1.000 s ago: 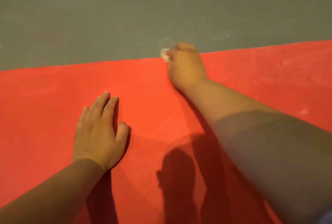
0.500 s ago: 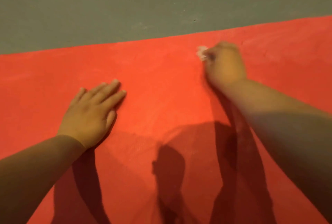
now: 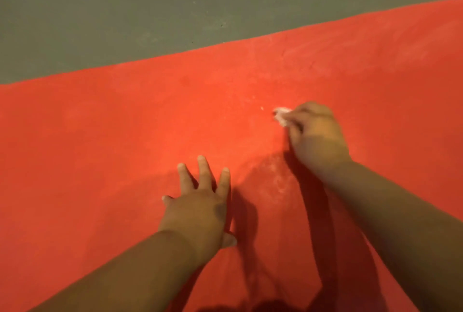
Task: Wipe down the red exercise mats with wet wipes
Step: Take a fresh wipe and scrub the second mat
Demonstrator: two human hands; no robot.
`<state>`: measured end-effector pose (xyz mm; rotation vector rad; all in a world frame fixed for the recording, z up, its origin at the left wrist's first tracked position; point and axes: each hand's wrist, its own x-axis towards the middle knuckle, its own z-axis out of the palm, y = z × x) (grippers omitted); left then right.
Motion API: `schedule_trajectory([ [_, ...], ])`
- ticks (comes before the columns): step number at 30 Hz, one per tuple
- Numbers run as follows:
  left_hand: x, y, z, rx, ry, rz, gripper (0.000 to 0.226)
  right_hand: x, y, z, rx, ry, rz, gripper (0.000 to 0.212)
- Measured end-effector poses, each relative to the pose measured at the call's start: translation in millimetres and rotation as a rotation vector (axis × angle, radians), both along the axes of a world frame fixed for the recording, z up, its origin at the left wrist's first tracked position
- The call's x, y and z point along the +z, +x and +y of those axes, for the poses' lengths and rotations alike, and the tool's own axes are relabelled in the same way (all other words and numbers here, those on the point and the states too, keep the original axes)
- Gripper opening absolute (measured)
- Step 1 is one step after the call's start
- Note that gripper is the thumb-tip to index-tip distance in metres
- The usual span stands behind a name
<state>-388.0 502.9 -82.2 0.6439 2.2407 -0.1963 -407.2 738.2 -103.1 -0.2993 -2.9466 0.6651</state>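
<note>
White wipe, gripped in the right hand, has left the edge of the red mat; left hand still flat.

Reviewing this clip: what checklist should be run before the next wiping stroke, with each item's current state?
1. Wet wipe gripped by the right hand: ok, the bunched wipe sticks out past the curled fingers.
2. Wipe pressed onto the red mat: cannot tell, the contact is hidden.
3. Left hand bracing flat on the mat, fingers spread: ok.
4. Left hand apart from the wipe: ok, it lies nearer the person.
5. Mat clean around the wipe: not ok, pale specks beside it and whitish smears between the hands.
6. Wipe wet enough: cannot tell.
</note>
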Motion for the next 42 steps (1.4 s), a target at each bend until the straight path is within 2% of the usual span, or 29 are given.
schedule_trajectory([
  [2, 0.5, 10.2, 11.5, 0.032, -0.023, -0.001, 0.127, -4.0, 2.6, 9.3, -0.219, -0.044, 0.006, 0.024],
  [3, 1.2, 11.9, 16.0, 0.042, -0.033, 0.001, 0.128, -5.6, 9.3, 1.0, -0.239, -0.053, 0.014, 0.025],
  [5, 3.3, 12.2, 24.9, 0.021, -0.05, 0.009, 0.129, -8.2, 37.4, -27.8, -0.1, -0.053, 0.023, 0.028],
  [8, 5.6, 16.5, 39.9, -0.023, -0.095, -0.008, 0.128, -2.2, 90.0, -54.7, 0.29, -0.113, -0.04, 0.027],
  [10, 7.2, 20.5, 45.5, -0.006, -0.1, -0.026, 0.13, 0.4, 95.3, -35.7, 0.378, -0.085, -0.068, 0.026],
  [11, 7.7, 21.4, 46.4, 0.009, -0.095, -0.036, 0.131, -0.9, 91.1, -21.6, 0.283, -0.055, -0.061, 0.026],
  [14, 10.2, 19.8, 46.0, 0.013, -0.1, -0.034, 0.133, -3.1, 80.1, 13.1, -0.238, -0.061, 0.001, 0.022],
  [15, 10.6, 19.0, 47.3, 0.013, -0.103, -0.031, 0.134, -3.8, 81.6, 12.7, -0.321, -0.081, 0.0, 0.022],
  [17, 11.4, 18.2, 49.3, 0.028, -0.1, -0.027, 0.137, -4.7, 92.2, -8.6, -0.281, -0.059, -0.005, 0.024],
  [22, 12.6, 16.4, 51.1, -0.03, -0.096, 0.004, 0.14, 6.2, 143.2, -73.2, 0.052, -0.098, -0.105, 0.023],
  [24, 12.1, 14.6, 51.8, -0.035, -0.117, 0.0, 0.139, 10.7, 157.1, -77.6, 0.061, -0.047, -0.154, 0.021],
  [25, 11.6, 13.3, 51.5, -0.049, -0.121, 0.005, 0.139, 10.7, 161.8, -74.9, -0.005, -0.017, -0.144, 0.02],
  [29, 11.1, 10.6, 41.6, -0.093, -0.083, 0.029, 0.135, 14.2, 180.7, -68.2, -0.565, -0.082, -0.119, 0.022],
  [30, 10.6, 9.6, 39.5, -0.104, -0.068, 0.035, 0.134, 14.8, 184.9, -75.4, -0.599, -0.091, -0.115, 0.02],
  [34, 8.7, 6.7, 39.3, -0.099, -0.057, 0.041, 0.132, 19.2, 212.0, -110.9, -0.459, -0.143, -0.135, 0.024],
  [37, 6.3, 6.5, 44.9, -0.086, -0.06, 0.047, 0.134, 17.2, 243.9, -104.0, -0.55, -0.133, -0.157, 0.029],
  [42, 4.5, 6.8, 39.8, -0.079, -0.025, 0.072, 0.132, 13.7, 290.7, -66.0, -0.805, -0.105, -0.101, 0.022],
])
